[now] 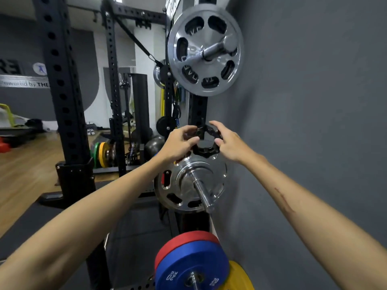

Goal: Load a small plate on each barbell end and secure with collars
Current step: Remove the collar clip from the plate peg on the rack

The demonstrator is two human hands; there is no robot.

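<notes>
A small black plate sits on the rack, above a chrome plate that hangs on a steel peg. Both hands are on it: the left hand curls its fingers and thumb round the left edge, and the right hand pinches the right edge between thumb and bent fingers, the forefinger raised. What carries the black plate is hidden behind the hands.

Higher on the black rack post a larger chrome plate hangs on its own peg; the letters in its slots are too blurred to read. Lowest, nearest the camera, a blue plate marked "20 KG" lies against a red plate, with a yellow plate just beside them. The grey wall stands close on the right. At far left, a wall banner reads "Powered by THE".
</notes>
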